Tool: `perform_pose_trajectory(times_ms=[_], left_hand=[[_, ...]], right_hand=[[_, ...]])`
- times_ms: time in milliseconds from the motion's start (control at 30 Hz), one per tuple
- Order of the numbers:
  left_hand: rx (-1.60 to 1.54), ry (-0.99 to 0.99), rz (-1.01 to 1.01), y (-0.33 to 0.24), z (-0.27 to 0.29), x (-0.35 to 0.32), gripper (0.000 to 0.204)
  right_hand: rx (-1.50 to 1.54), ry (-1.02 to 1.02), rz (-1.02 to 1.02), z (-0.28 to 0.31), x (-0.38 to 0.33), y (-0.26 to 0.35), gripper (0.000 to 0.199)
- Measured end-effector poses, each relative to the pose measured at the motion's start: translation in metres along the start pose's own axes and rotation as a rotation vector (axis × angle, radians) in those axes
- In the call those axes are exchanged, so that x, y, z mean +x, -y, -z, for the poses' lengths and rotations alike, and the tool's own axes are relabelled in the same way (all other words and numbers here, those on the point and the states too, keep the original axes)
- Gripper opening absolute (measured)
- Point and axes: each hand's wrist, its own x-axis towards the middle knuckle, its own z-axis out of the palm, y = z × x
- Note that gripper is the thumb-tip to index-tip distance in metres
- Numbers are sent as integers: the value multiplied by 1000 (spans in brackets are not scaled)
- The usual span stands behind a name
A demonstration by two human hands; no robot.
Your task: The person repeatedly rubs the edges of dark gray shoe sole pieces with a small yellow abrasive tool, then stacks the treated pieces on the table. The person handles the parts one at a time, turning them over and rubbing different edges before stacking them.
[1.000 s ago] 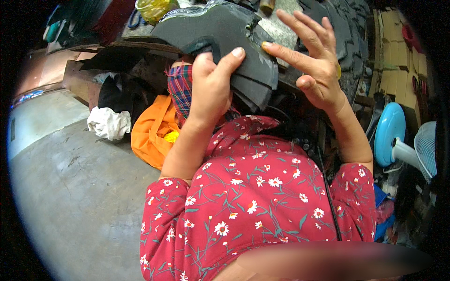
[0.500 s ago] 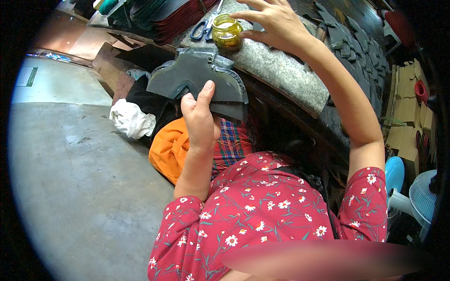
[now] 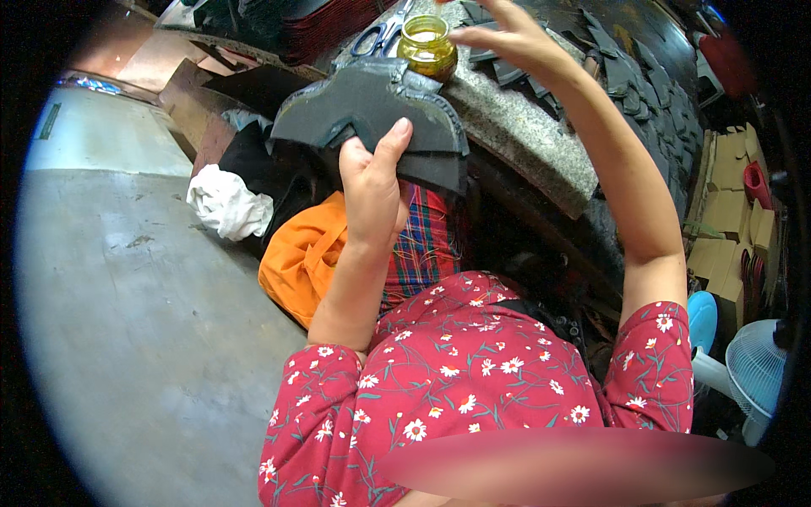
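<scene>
My left hand (image 3: 373, 182) grips a stack of flat, dark grey cut pieces (image 3: 325, 110) with a curved outline and a small notch. Its thumb lies on top and the fingers go underneath. A yellowish glass jar (image 3: 427, 52), without a lid, stands on the speckled stone slab (image 3: 541, 152) just beyond the stack. Beside the jar, to its right, my right hand (image 3: 524, 42) is raised with thumb and fingers apart; the upper edge cuts off some fingertips. Scissors (image 3: 378, 38) with dark blue handles lie left of the jar.
Many dark cut pieces (image 3: 646, 101) are heaped on the bench at the right. An orange cloth (image 3: 304, 253) and a white cloth (image 3: 228, 203) lie to the left of my lap. Cardboard boxes (image 3: 726, 220) and a fan (image 3: 756, 367) stand at the far right.
My right hand has drawn up and a little right, away from the jar's side. The left hand, still gripping the stack, has risen slightly and shifted right.
</scene>
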Motion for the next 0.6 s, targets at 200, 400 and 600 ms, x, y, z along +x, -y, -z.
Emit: perform_pose_trajectory(times_ms=[200,400,600], left_hand=[[-27,55,3,-2,-9,-1,18],[23,33,71,4,-19,0,19],[16,114,14,9,-27,-6,15]], right_hand=[[-240,203,223,13,-56,52,65],[-817,81,234,17,-99,81,71],[-664,92,200,5,-118,75,77]])
